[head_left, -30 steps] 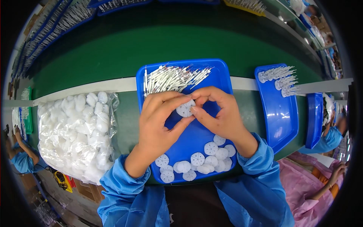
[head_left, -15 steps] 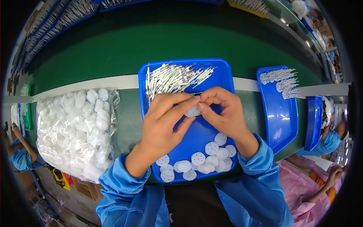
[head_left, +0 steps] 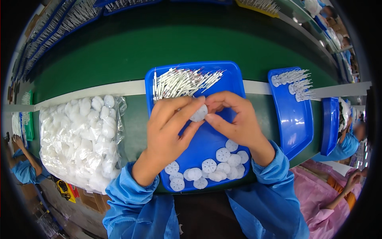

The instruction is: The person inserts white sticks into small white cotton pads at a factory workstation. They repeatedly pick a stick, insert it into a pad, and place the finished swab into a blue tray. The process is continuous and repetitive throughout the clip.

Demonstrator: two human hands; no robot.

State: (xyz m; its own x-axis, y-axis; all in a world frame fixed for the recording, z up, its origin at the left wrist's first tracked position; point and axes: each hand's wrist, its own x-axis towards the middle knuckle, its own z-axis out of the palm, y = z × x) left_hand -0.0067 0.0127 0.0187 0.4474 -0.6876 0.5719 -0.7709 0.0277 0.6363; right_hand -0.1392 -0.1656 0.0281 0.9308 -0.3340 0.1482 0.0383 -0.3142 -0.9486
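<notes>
Over the middle of a blue tray (head_left: 234, 75), my left hand (head_left: 169, 125) grips a small round white plastic disc (head_left: 199, 114) between thumb and fingers. My right hand (head_left: 234, 117) meets it from the other side, thumb and fingertips pinched at the disc's edge. Whether the right fingertips also hold a thin rod is hidden. Beyond my hands, a pile of thin white rods (head_left: 179, 83) with metal ends lies at the tray's far left. Several loose white discs (head_left: 209, 165), some with slots and holes, lie along the tray's near edge.
A clear plastic bag (head_left: 79, 139) full of white discs lies left of the tray. To the right, another blue tray (head_left: 294, 123) holds discs with rods standing in them. More filled trays (head_left: 67, 28) line the far left. Co-workers sit at both sides, one in a pink sleeve (head_left: 318, 199).
The disc has turned between my fingers, so more of its flat face shows now. My fingertips have shifted slightly around it; the tray's contents look the same.
</notes>
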